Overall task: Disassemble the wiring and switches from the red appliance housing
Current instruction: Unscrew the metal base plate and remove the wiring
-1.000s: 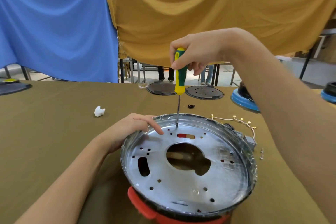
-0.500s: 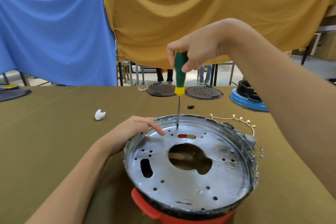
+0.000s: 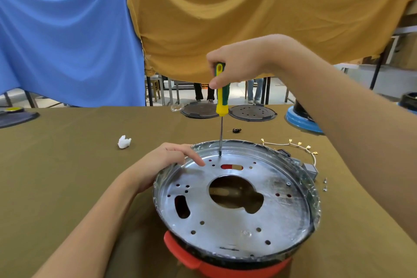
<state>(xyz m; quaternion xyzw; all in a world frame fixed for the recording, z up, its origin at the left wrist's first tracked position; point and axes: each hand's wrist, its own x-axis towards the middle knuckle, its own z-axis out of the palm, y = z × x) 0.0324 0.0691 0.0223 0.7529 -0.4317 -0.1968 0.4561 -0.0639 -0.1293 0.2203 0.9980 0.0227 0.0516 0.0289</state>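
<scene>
On the olive-covered table, at the six o'clock side of the view, one red appliance housing is sitting base-up, its single silver metal plate facing the camera with one large central cut-out, one oblong slot at nine o'clock on the plate and many small round holes. Two bare hands are working on it. The right hand is curling its fingers and thumb round the green-and-yellow handle of one screwdriver, which is standing upright with its tip touching the plate just inside the rim at twelve o'clock. The left hand is resting on the rim at about ten o'clock, fingers relaxed and lying over the edge, the index fingertip touching the plate near the tool's tip. One pale wire with five brass-coloured terminals is lying on the cloth just beyond the rim at one o'clock, beside one grey block touching the housing's edge. Two small screws are lying at three o'clock, close together. One white crumpled scrap is sitting well apart at ten o'clock, and one small black piece beyond the rim at twelve. Two dark round plates are lying side by side at the table's far edge. Two cloths are hanging behind, one blue and one mustard.
</scene>
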